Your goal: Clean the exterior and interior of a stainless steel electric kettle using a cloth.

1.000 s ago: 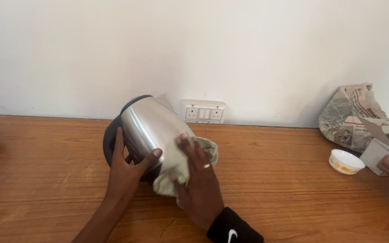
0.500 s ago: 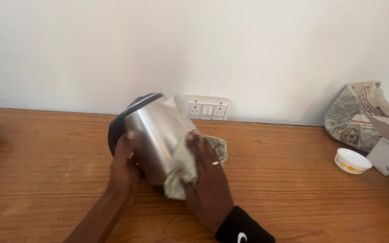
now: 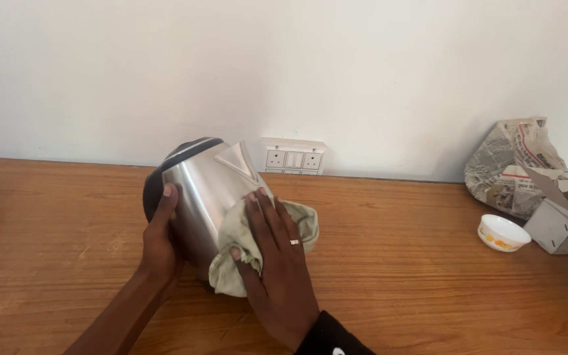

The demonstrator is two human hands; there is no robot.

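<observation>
Head view: right hand (image 3: 277, 269) is lying flat, fingers spread, pressing a pale green cloth (image 3: 258, 246) onto the steel kettle (image 3: 208, 194). Left hand (image 3: 162, 240) is clasping the kettle's left flank. Kettle is tilting on the worktop (image 3: 54, 256), long axis leaning back-right toward the wall sockets (image 3: 294, 158).
</observation>
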